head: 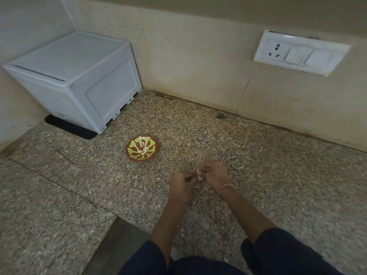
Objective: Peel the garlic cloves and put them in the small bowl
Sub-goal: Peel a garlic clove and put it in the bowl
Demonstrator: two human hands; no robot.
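A clove (199, 175) sits pinched between both grips: left hand (181, 183) and right hand (215, 175) curl tightly on it above the counter (278, 175), near the bowl (133, 145).

Counter (258, 165): speckled granite-look stone, smooth, low sheen. Small bowl (142, 148): glazed ceramic or terracotta look, glossy, brown with yellow-green painted pattern. White box (79, 76) far left: moulded plastic, smooth, semi-matt. Black mat (67, 129) under it: matt, rubbery look. Wall tiles (198, 66): smooth beige, stained near the counter. Switch plate (299, 53) far right: glossy white plastic. Sleeves (288, 255): dark cloth.
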